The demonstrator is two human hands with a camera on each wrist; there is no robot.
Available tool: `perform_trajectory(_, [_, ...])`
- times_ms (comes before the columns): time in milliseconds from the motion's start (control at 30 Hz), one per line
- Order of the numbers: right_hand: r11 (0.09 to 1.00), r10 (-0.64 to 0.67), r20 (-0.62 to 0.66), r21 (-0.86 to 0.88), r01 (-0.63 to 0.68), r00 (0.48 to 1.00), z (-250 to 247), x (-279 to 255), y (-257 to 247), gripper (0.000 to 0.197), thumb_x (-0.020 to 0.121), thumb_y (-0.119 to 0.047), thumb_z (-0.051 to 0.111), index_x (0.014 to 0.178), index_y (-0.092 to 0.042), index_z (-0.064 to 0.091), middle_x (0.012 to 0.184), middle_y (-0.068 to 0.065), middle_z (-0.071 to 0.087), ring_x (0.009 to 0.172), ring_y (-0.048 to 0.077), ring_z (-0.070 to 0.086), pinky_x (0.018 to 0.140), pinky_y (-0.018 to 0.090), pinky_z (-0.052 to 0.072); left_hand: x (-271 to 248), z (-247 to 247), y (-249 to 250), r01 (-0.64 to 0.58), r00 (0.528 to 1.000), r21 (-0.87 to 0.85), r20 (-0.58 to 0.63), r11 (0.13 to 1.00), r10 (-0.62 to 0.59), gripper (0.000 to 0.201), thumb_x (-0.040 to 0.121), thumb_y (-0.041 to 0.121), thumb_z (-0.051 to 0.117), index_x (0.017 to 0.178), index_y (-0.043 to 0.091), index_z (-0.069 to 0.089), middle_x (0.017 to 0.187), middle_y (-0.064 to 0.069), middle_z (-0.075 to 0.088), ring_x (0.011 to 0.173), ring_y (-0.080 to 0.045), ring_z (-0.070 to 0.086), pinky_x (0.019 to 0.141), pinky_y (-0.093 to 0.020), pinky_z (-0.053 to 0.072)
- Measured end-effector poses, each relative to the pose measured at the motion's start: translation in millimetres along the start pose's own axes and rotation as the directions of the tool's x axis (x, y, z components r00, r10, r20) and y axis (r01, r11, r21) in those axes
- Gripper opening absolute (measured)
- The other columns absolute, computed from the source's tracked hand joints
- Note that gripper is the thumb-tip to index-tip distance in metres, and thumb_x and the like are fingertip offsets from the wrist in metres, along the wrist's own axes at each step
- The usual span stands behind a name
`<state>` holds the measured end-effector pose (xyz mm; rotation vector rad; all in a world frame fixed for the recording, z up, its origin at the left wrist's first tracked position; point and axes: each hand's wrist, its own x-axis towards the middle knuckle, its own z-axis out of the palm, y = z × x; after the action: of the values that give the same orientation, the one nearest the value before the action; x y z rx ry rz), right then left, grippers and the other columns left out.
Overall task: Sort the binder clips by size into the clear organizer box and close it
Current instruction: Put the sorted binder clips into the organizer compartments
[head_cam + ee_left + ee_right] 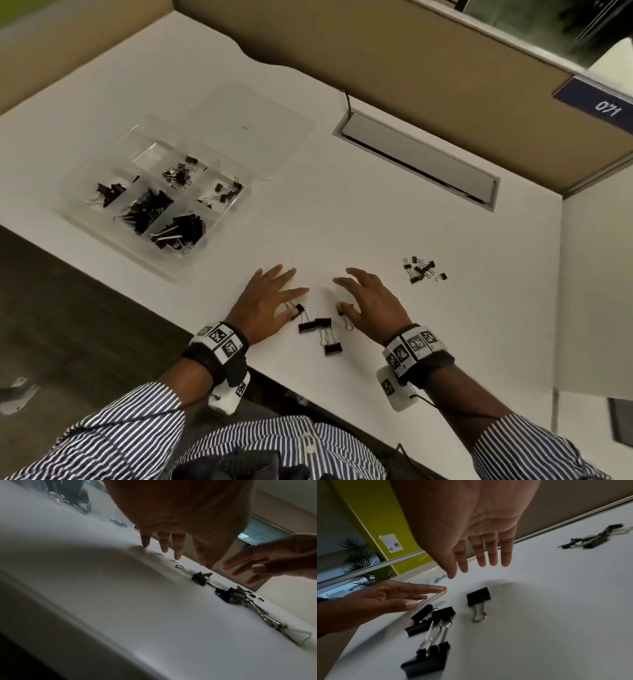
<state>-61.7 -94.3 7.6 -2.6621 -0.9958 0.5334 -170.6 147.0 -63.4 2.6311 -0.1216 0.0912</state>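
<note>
The clear organizer box [85,209] stands open at the table's left, its lid [253,126] lying flat behind it. Several of its compartments hold black binder clips [147,209]. Both hands hover palm down near the front edge, fingers spread, holding nothing: the left hand [270,301] [171,540] and the right hand [370,301] [479,547]. Between them lie several medium black clips [310,325] [478,597] [231,596]; one clip [298,308] lies by the left thumb. A pile of small clips [423,270] [594,539] sits to the right of the right hand.
A grey cable flap [418,157] is set into the white table [308,222] at the back. A tan partition [411,51] walls the far side, with a blue label [606,109]. The table's front edge [164,313] runs diagonally just behind the wrists.
</note>
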Motion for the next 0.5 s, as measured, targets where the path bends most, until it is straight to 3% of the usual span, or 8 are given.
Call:
perform_trajectory(67, [0.998,0.068,-0.042,0.004,-0.068,0.997,4.0,-7.3,4.2,0.042,0.094,-0.035,0.058,0.135,-0.028,0.053,0.133,-0.001,0.052,0.124,0.021,0.047,0.087,0.037,0.052,-0.5,0.9,1.6,-0.012,1.000,-0.018,-0.008,1.000,0.012,0.050,0.088,0.055,0.044,0.133,0.039,0.056,0.154,0.001,0.038,0.146,-0.022,0.026,0.118,-0.048,0.016])
perform_trajectory(167, [0.989,0.147,-0.046,0.019,-0.146,0.988,12.0,-11.6,4.6,0.037,0.092,-0.037,0.059,0.128,-0.028,0.056,0.115,-0.001,0.057,0.112,0.021,0.053,0.080,0.037,0.052,-2.6,3.2,-2.0,-0.025,0.998,-0.041,0.055,0.999,0.027,0.051,0.082,0.049,0.061,0.132,0.039,0.057,0.156,0.002,0.033,0.147,-0.019,0.022,0.120,-0.047,0.011])
perform_trajectory(333, [0.988,0.148,-0.010,-0.034,-0.149,0.989,24.0,-5.7,-4.1,0.037,0.090,-0.044,0.062,0.118,-0.022,0.056,0.108,0.002,0.059,0.101,0.023,0.057,0.072,0.034,0.049,-7.8,4.4,-7.8,-0.059,0.996,0.023,0.061,0.998,0.058,0.050,0.081,0.027,0.075,0.128,0.032,0.059,0.155,0.002,0.036,0.145,-0.017,0.029,0.116,-0.053,0.025])
perform_trajectory(500, [0.991,0.126,0.001,-0.050,-0.126,0.992,26.2,2.2,-7.9,0.022,0.089,-0.033,0.059,0.105,-0.018,0.057,0.100,0.002,0.057,0.093,0.024,0.057,0.065,0.032,0.046,-7.0,4.3,-0.9,-0.072,0.997,0.077,0.027,0.994,0.070,0.056,0.079,0.025,0.078,0.131,0.034,0.059,0.151,-0.002,0.044,0.140,-0.022,0.038,0.115,-0.052,0.028])
